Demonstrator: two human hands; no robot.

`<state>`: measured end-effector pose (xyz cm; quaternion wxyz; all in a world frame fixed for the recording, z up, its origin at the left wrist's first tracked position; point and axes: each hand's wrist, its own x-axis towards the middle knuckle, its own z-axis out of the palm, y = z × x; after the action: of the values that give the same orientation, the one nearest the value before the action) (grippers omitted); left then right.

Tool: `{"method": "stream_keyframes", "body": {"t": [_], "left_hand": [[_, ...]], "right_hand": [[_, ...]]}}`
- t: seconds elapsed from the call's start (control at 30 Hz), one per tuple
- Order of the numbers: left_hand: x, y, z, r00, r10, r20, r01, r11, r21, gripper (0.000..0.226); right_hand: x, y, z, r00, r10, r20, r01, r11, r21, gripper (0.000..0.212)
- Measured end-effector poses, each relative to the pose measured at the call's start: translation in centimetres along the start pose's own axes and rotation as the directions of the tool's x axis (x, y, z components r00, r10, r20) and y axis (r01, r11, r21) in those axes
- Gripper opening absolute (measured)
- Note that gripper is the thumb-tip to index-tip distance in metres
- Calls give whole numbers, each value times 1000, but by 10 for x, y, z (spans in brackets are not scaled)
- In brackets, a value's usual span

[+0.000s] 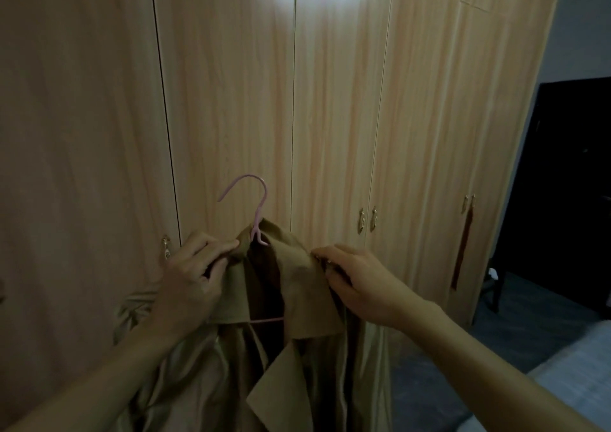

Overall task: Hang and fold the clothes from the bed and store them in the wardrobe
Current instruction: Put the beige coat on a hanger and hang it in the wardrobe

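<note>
Tan cloth trench coat on thin pink hanger, collar pinched by left hand and right hand (hanging step); next, judged: opening the shut light-wood wardrobe.

Single head-worn view, looking forward and slightly down, close on both hands; fingertips mid-frame, closed wardrobe doors just beyond them; floor lower right
</note>
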<state>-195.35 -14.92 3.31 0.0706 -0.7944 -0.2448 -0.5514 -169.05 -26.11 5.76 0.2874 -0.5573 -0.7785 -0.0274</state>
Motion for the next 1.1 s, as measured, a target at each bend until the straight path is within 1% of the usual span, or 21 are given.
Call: {"method": "stream_keyframes", "body": {"t": [0.07, 0.1, 0.13, 0.2, 0.23, 0.43, 0.57, 0.63, 0.7, 0.77, 0.8, 0.87, 0.9, 0.93, 0.97, 1.0, 1.03, 1.07, 1.1], "left_hand": [[-1, -2, 0, 1000, -3, -1, 3, 1000, -7, 22], [-2, -2, 0, 1000, -4, -2, 4, 1000, -11, 22], [-2, -3, 0, 1000, -4, -5, 4, 1000, -12, 22], [-3, -3, -3, 1000, -4, -11, 4, 1000, -14, 23], [-3, -3, -4, 1000, -3, -13, 3, 1000, -17, 23], [-5, -7, -21, 999, 41, -4, -41, 997, -69, 21], [-1, -18, -36, 997, 74, 24, -72, 995, -76, 19], [-2, -25, -42, 996, 70, 47, -66, 995, -79, 18], [-4, -31, -46, 995, 59, 85, -52, 995, -90, 22], [-6, -35, -48, 994, 21, 106, -15, 998, -57, 25], [-6, -35, -49, 995, -24, 99, 24, 1000, 2, 23], [-9, -28, -51, 994, -104, 23, 99, 981, 165, 20], [-11, -22, -50, 996, -90, -18, 92, 976, 196, 18], [-14, -12, -50, 998, -51, -38, 57, 982, 180, 15], [-18, -2, -48, 999, -35, -12, 36, 991, 129, 11], [-21, 9, -46, 996, -70, 63, 66, 996, 57, 11], [-23, 19, -42, 975, -149, 163, 153, 988, -7, 17], [-24, 27, -36, 937, -241, 252, 263, 963, -55, 23], [-24, 32, -30, 896, -326, 301, 371, 923, -104, 26]], "right_hand": [[1, -1, 1, 999, -5, -47, 7, 999, 39, 54], [4, -2, 2, 998, -29, -54, 29, 1000, -1, 58], [6, -3, 2, 997, -61, -50, 58, 996, -61, 57], [14, -8, 5, 993, -107, -46, 99, 982, -158, 50], [17, -10, 7, 992, -112, -60, 101, 980, -170, 46], [36, -28, 21, 972, -147, -182, 124, 984, -128, 23], [45, -37, 30, 967, -145, -211, 133, 989, -72, 18], [49, -42, 35, 967, -152, -203, 141, 988, -66, 16], [51, -48, 39, 977, -147, -155, 144, 989, -33, 17], [51, -54, 46, 981, -87, -171, 96, 994, 48, 24], [51, -57, 51, 978, -27, -206, 49, 993, 103, 26], [53, -63, 64, 954, 119, -274, -61, 975, 212, 24], [53, -66, 71, 937, 184, -297, -106, 959, 261, 23], [53, -69, 78, 920, 233, -315, -136, 944, 301, 24], [53, -72, 83, 907, 264, -329, -153, 933, 326, 23], [54, -75, 88, 898, 284, -335, -165, 925, 342, 20], [56, -78, 91, 894, 302, -332, -177, 917, 358, 17], [57, -80, 93, 892, 317, -323, -186, 908, 377, 14], [59, -83, 95, 890, 329, -315, -192, 899, 394, 13]]}}
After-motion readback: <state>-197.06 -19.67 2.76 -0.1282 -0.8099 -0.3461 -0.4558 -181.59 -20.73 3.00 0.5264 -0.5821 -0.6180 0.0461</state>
